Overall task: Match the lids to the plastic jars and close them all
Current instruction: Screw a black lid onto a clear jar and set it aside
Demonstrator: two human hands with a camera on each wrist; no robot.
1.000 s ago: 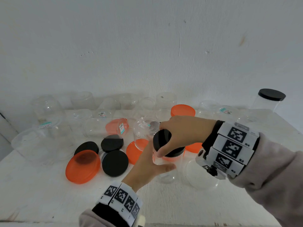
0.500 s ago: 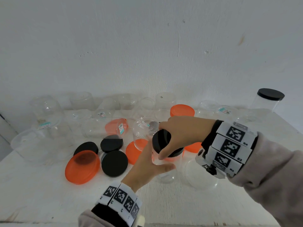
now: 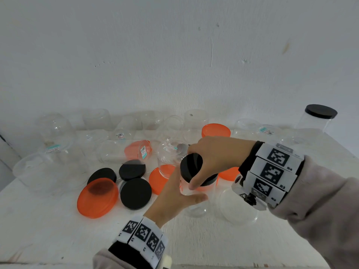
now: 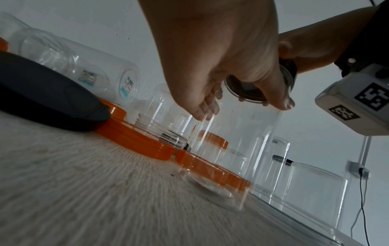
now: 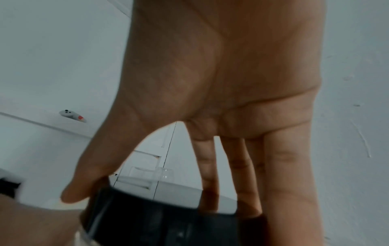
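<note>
Item: clear jar (image 3: 191, 199), light, thin-walled, slick; my left hand (image 3: 174, 197) grips its body while my right hand (image 3: 215, 158) clasps the black lid (image 3: 192, 167) by its rim.

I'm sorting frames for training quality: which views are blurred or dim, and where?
Head view: evenly lit and sharp, though the clear jars at the back fade into the wall. Left wrist view: the tabletop streaks with blur and the clear jar smears. Right wrist view: dim, the black lid soft.
</note>
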